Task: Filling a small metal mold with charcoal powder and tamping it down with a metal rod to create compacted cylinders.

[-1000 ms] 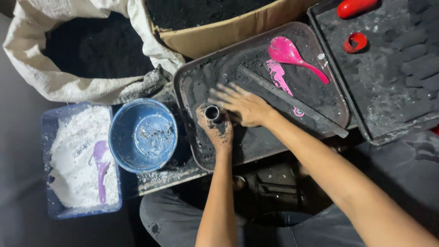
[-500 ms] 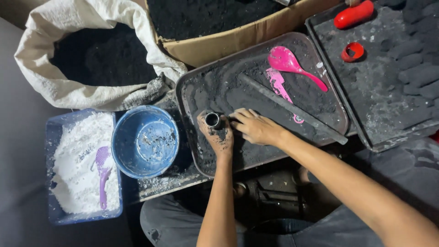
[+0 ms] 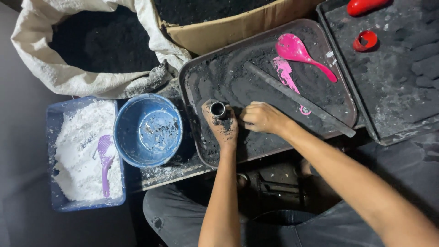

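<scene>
Powder-dusted dark tray (image 3: 201, 82) — left hand (image 3: 222, 126) grip closed round small, open-topped metal tube (image 3: 218, 109); right hand (image 3: 261, 118) loosely curled, empty.

Tube (image 3: 218, 109) upright in left hand (image 3: 221, 126) on tray (image 3: 194, 77), right hand (image 3: 262, 117) just beside, rod (image 3: 299, 99) and spoon (image 3: 302, 53) behind, bowl (image 3: 147, 130) left, sack (image 3: 91, 48) behind the bowl.

Small manual workshop: sack of black powder (image 3: 91, 45) upper left, powder-coated metal trays (image 3: 201, 82), tub of white powder (image 3: 77, 151) lower left.
</scene>
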